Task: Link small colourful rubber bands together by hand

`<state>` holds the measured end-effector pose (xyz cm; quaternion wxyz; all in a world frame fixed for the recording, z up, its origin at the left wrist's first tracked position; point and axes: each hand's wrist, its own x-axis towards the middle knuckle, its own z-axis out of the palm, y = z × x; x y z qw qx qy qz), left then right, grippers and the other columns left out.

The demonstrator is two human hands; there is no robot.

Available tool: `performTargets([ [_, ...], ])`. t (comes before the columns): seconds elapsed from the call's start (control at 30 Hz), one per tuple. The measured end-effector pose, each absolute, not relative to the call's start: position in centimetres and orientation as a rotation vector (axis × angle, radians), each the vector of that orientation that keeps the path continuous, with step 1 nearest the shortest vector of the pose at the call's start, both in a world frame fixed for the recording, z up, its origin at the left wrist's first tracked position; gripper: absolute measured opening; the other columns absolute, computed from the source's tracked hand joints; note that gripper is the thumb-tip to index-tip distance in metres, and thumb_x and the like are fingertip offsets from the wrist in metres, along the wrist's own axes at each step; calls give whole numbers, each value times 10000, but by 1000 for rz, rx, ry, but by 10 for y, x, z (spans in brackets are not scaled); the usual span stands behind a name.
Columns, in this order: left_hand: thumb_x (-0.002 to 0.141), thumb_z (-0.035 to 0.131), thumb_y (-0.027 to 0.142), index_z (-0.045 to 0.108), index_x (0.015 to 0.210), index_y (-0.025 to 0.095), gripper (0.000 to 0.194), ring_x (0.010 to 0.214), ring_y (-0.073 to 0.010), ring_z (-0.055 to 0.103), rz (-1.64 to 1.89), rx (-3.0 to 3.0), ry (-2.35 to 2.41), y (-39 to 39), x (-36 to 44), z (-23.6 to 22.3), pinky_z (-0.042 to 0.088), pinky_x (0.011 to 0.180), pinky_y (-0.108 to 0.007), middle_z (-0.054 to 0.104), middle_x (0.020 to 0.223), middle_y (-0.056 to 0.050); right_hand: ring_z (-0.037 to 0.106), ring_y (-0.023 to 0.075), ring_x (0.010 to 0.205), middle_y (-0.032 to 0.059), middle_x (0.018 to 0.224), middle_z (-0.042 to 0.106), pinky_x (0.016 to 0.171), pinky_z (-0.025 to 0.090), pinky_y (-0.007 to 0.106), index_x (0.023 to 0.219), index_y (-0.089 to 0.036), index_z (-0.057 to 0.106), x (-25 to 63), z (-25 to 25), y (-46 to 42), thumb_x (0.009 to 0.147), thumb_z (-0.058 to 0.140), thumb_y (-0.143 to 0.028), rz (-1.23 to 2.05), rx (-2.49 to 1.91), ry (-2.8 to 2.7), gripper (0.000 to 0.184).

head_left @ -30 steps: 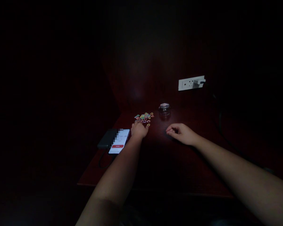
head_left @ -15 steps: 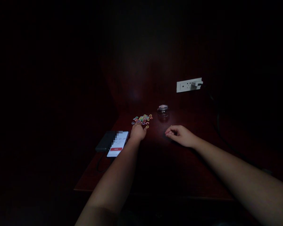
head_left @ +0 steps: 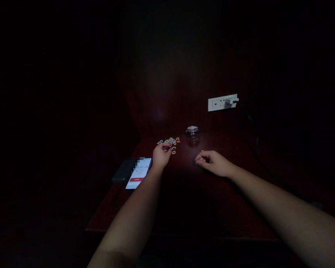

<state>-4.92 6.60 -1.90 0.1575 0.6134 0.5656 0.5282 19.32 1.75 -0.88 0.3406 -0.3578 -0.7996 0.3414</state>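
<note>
Several small coloured elastic bands [head_left: 171, 141] lie in a loose pile on the dark red table [head_left: 181, 208]. My left hand [head_left: 160, 156] is over the near left side of the pile, thumb and fingers curled toward each other; whatever is between the fingertips is too small and dark to make out. To the right, my right hand [head_left: 213, 163] rests on the table with its fingers curled in and the thumb close to them. What it may hold is hidden. A yellow band [head_left: 202, 151] shows just behind its knuckles. A clear jar [head_left: 192, 134] with a lid stands beyond the hands.
A lit phone [head_left: 138, 176] lies left of my left forearm, against a dark flat box [head_left: 123, 170]. On the back wall is a white socket panel [head_left: 216, 104] with a plug [head_left: 232, 101]; its dark cable runs down the right side. The surroundings are very dark.
My left hand has drawn back slightly and turned, so its thumb and fingers now show above the bands. My right hand stays nearly still. The view has shifted a little.
</note>
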Motion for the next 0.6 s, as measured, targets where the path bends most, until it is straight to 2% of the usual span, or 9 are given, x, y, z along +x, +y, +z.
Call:
performTargets([
  [0.2, 643, 705, 214, 520, 750, 141, 226, 658, -114, 603, 1613, 1671, 1468, 68, -48, -21, 480, 614, -222, 614, 748, -32, 477, 105, 582, 16, 654, 562, 540, 390, 233, 799, -134, 619, 193, -8, 17, 765, 579, -393, 908, -919, -2073, 264],
  [0.4, 651, 670, 163, 445, 718, 149, 236, 575, -59, 526, 1492, 1635, 1045, 47, -27, -11, 405, 552, -168, 522, 645, 35, 456, 94, 560, 5, 658, 540, 519, 377, 224, 877, -126, 607, 192, -10, 17, 753, 601, -379, 925, -912, -2027, 282],
  [0.5, 644, 691, 169, 442, 725, 145, 263, 590, -41, 509, 1358, 1637, 824, 30, -12, -7, 400, 564, -158, 531, 687, 32, 449, 88, 555, 4, 691, 542, 504, 368, 213, 955, -130, 594, 191, -6, 15, 757, 601, -375, 899, -894, -1998, 315],
  [0.6, 648, 706, 172, 448, 756, 137, 282, 610, -37, 528, 1216, 1609, 706, 17, -1, -7, 413, 577, -155, 560, 745, 13, 437, 87, 558, 5, 688, 539, 500, 352, 209, 942, -128, 605, 190, 0, 12, 768, 595, -372, 844, -894, -1992, 300],
])
